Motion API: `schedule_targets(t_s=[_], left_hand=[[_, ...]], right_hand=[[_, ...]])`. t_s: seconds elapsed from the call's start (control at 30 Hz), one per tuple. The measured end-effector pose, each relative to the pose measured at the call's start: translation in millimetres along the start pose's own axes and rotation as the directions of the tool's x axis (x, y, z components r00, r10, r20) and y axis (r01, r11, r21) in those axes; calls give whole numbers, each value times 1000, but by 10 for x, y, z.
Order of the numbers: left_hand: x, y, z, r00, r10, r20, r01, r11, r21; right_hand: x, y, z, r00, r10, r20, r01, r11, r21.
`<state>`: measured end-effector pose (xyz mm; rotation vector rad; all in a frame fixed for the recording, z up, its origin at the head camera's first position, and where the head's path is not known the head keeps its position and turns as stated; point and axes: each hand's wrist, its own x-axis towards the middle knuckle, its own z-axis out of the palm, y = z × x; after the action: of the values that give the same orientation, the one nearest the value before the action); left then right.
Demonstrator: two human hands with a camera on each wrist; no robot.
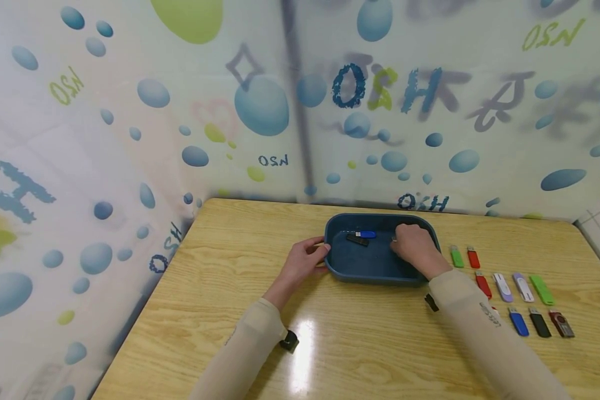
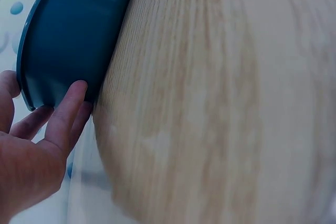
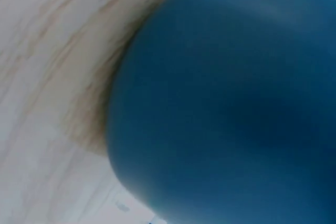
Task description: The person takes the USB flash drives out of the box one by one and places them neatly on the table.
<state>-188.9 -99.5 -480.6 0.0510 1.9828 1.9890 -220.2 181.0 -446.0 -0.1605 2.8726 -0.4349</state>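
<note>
A dark blue tray [image 1: 370, 272] sits near the back of the table. At its left end my left hand [image 1: 305, 256] holds it, thumb at the rim and fingers against the outer wall; the left wrist view shows these fingers [image 2: 67, 111] on the tray wall [image 2: 73, 35]. My right hand [image 1: 414, 244] reaches into the tray's right part with curled fingers. A small pale end, apparently of a USB flash drive [image 1: 394, 238], shows at its fingertips; the rest is hidden. A blue USB flash drive [image 1: 366, 235] and a black one [image 1: 357, 240] lie inside at the left.
Right of the tray, several USB flash drives lie in rows on the wooden table [image 1: 230, 244], among them a green one [image 1: 456, 256], a red one [image 1: 473, 257] and a black one [image 1: 540, 323]. A patterned curtain [image 1: 260, 139] stands behind. The tray's outside fills the right wrist view.
</note>
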Motion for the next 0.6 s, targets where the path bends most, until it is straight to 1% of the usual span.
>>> schedule_targets(t_s=[0.2, 0.4, 0.6], left_hand=[[-5, 3, 0, 1000, -3, -1, 3, 1000, 3], [-6, 1, -1, 1000, -4, -4, 4, 1000, 12], [1, -1, 2, 1000, 2, -1, -2, 1000, 10]], right_hand=[[-32, 17, -46, 1000, -8, -27, 8, 1000, 16], [-83, 32, -124, 996, -54, -69, 54, 999, 5], [-165, 64, -215, 994, -57, -97, 63, 996, 61]])
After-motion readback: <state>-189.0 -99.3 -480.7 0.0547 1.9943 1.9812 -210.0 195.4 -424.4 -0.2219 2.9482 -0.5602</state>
